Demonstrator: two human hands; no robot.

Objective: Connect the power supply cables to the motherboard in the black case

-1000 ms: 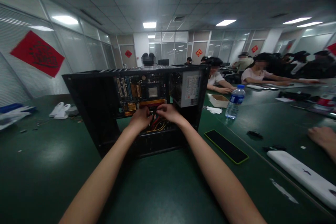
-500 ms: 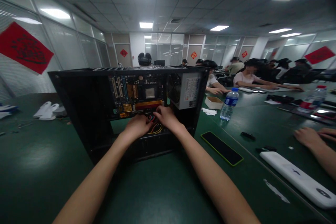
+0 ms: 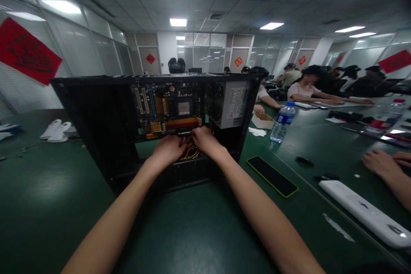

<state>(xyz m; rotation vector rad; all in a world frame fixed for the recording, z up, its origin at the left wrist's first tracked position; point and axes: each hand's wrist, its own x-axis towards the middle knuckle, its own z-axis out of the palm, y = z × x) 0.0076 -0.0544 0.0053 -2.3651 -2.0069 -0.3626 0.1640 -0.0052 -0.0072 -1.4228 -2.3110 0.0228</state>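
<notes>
A black computer case [image 3: 105, 175] stands open toward me on the green table. Inside it are a motherboard [image 3: 176, 100] and, at the right, a power supply [image 3: 231, 105] with a fan. Below the motherboard, my left hand [image 3: 169, 149] has its fingers closed on red and dark cables [image 3: 187, 140]. Close beside it, my right hand [image 3: 205, 140] is closed too, at the same cables, its fingertips partly hidden. Yellow cables [image 3: 192, 153] loop just under both hands.
Right of the case lie a phone [image 3: 272, 176], a water bottle [image 3: 283, 123], an open box [image 3: 262, 120] and a long white device [image 3: 366, 212]. Another person's hands [image 3: 380, 162] rest at the right edge. White objects [image 3: 56, 130] lie far left.
The view has tilted and shifted slightly, so the case appears a little higher and larger. Both hands stay at the cables, with only small finger movement.
</notes>
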